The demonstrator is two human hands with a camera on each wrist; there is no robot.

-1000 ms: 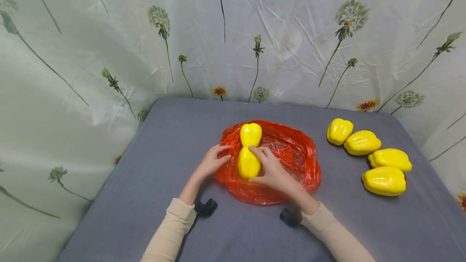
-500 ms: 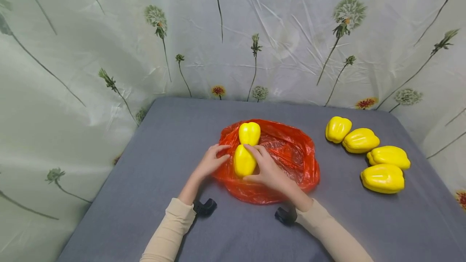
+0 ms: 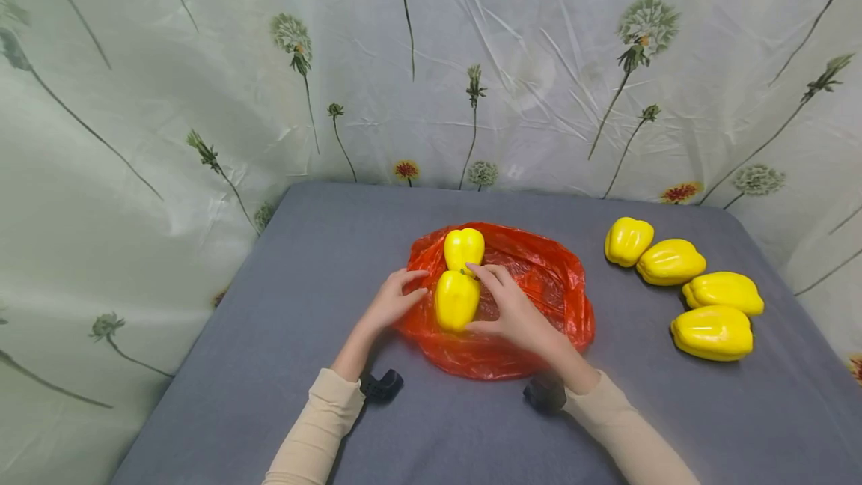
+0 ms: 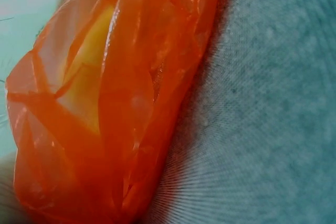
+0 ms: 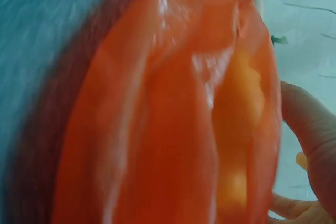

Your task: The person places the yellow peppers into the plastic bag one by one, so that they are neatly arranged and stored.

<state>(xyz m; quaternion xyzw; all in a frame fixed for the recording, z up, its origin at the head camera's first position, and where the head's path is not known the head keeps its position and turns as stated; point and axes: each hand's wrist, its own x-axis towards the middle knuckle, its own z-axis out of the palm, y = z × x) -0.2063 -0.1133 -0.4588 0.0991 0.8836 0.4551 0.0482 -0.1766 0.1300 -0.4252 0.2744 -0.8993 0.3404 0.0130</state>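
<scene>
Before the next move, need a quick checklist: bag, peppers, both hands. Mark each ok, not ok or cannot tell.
1. Bag mouth open: ok. The red bag gapes upward, with room on its right side.
2. Bagged peppers inside the rim: ok. The near pepper and far pepper sit in the left part.
3. Right hand clear of near pepper: cannot tell. Fingers are spread at its edge; contact unclear.
4. Left hand steadying the left rim: cannot tell. It is there, fingers and thumb apart.
5. All peppers bagged: not ok. Four yellow peppers lie on the table, right of the bag.
</scene>
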